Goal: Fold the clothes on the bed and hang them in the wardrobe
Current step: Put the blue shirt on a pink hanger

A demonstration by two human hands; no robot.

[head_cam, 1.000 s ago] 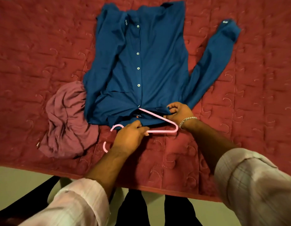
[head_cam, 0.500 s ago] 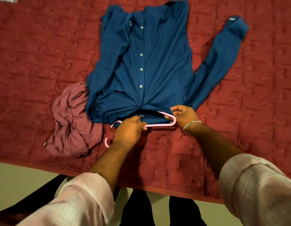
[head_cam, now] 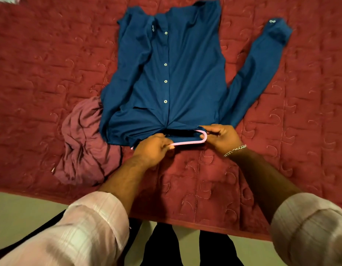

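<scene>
Two hands on the job, and most of the thin pink plastic hanger [head_cam: 187,143] is now inside the collar of the dark blue button-front long-sleeved shirt [head_cam: 177,77]; a second ago its hook and left arm lay out on the quilt, now only the right elbow and bottom bar show. Leftmost, the crumpled mauve garment [head_cam: 83,148] sits untouched on the red quilted bedspread [head_cam: 41,64], partly under the shirt's left side. Your left hand [head_cam: 153,148] is curled round the hanger bar at the collar and has pushed it in. Your right hand [head_cam: 222,137] pinches the collar edge at the hanger's right bend, holding the neck open. Shirt lies flat, front up, collar toward you, right sleeve angled out. My read: the left shoulder is seated or close to it, though that's hidden under fabric. Next you need the right shoulder over that exposed bend and the hook back out through the neck. Risk: hook snagging inside.
</scene>
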